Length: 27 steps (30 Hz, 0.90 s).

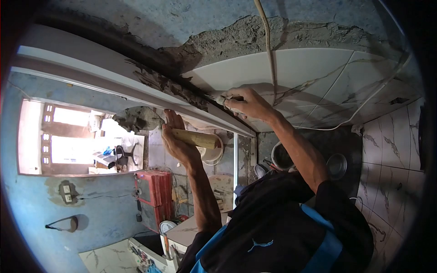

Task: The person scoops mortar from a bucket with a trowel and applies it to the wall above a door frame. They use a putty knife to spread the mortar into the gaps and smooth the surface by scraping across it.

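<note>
My left hand [179, 143] is wrapped round the wooden handle [195, 139] of a trowel, whose blade [139, 119] carries grey mortar and points left. My right hand [248, 104] is up at the edge of the white marbled wall tiles [314, 75], its fingers closed together and smeared with grey. Its fingertips press at the narrow gap between the tiles and the white door frame [91, 75]; what they hold, if anything, I cannot tell. Dark, rough patches of mortar [170, 86] run along the frame beside that gap.
A beige cable [267, 41] hangs across the tiles, and a thin white cable [359, 109] curves past them. Rough cement [255, 34] borders the tile edge. Buckets [282, 154] and a metal bowl [337, 166] stand on the floor. Beyond the frame is a red cabinet [157, 191].
</note>
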Each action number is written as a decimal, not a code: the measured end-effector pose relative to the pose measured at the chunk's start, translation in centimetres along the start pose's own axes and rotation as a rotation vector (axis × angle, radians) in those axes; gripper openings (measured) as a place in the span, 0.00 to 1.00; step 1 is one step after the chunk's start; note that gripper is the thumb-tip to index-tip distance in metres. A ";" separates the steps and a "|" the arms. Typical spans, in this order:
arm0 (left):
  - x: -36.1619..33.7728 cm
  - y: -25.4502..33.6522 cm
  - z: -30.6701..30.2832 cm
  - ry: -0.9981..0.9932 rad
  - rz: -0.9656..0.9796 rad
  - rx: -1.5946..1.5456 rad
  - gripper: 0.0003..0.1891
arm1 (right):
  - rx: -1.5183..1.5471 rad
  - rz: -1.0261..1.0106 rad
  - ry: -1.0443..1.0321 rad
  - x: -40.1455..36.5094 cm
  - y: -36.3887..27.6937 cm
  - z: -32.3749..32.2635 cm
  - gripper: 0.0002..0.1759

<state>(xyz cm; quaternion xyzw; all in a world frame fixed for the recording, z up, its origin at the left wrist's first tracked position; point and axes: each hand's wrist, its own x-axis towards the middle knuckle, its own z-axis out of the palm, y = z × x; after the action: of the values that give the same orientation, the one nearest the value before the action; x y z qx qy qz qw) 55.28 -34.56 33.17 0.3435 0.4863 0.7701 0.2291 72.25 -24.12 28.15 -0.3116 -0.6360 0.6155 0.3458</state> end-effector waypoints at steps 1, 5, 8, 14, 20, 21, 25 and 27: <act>0.0 0.0 -0.1 -0.003 -0.002 0.001 0.28 | -0.031 0.014 -0.053 0.4 0.0 -0.4 0.19; 0.0 -0.1 -0.2 0.000 -0.005 -0.005 0.27 | -0.042 -0.003 -0.151 0.8 -0.2 -1.4 0.21; 0.0 -0.1 -0.3 0.011 -0.020 -0.032 0.27 | -0.016 -0.027 -0.192 0.0 -0.4 -2.4 0.22; -0.1 0.3 -0.2 0.003 -0.027 -0.031 0.27 | 0.177 0.048 0.134 -3.7 -0.7 2.0 0.23; 1.1 0.5 -2.8 -0.157 -0.042 -0.029 0.27 | 0.332 -0.097 0.423 -4.4 2.0 14.3 0.28; 1.2 0.6 -3.1 -0.178 -0.059 -0.029 0.28 | 0.267 -0.191 0.513 -3.6 3.1 16.1 0.28; 2.4 1.1 -4.8 -0.272 -0.109 0.008 0.29 | 0.234 -0.250 0.523 -2.4 0.9 17.7 0.30; 2.8 1.1 -5.5 -0.281 -0.135 -0.036 0.27 | 0.176 -0.253 0.518 -2.1 1.4 17.9 0.32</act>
<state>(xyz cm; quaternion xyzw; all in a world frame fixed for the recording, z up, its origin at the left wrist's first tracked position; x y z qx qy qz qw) 49.25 -36.34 33.44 0.4101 0.4578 0.7058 0.3523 58.68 -35.89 26.55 -0.3456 -0.5045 0.5203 0.5961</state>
